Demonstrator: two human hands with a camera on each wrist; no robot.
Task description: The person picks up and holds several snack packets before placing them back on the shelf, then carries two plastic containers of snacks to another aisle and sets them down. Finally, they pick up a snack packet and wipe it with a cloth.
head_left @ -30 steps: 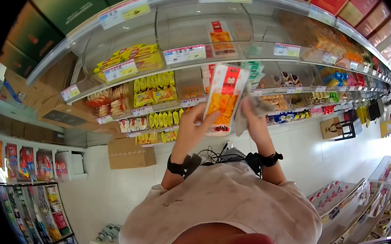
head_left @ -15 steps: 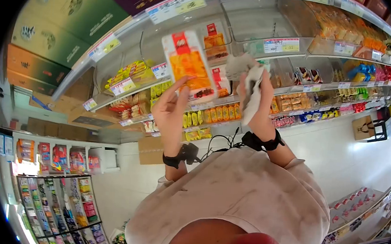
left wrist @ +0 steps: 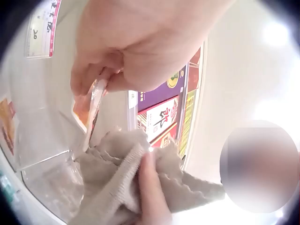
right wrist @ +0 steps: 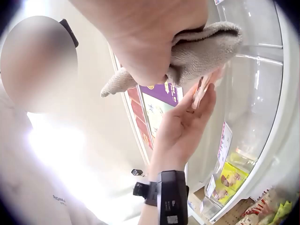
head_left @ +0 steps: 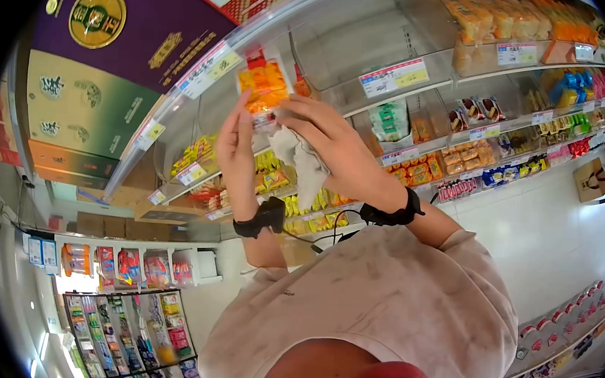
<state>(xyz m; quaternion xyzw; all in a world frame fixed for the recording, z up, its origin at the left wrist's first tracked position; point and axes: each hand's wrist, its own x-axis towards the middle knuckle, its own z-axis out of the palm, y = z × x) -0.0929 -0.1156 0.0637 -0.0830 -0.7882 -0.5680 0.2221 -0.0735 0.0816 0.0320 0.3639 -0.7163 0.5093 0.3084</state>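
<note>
My left hand pinches a flat clear snack packet with orange contents and a red label, holding it up in front of the upper shelf. Seen edge-on in the left wrist view, the packet sits between thumb and fingers. A crumpled grey cloth is gripped in my right hand, close beside the packet's lower right side. The right fingertips overlap the packet in the head view. In the right wrist view the folded cloth comes right up to the packet's edge.
Clear shelf bins with price tags run behind the hands and off to the right, several holding wrapped snacks. Large purple and green boxes stand at upper left. A small-goods rack is at lower left.
The view has swung left. The packet has tilted away, and my right hand has brought the cloth from apart on the right over to the packet's side.
</note>
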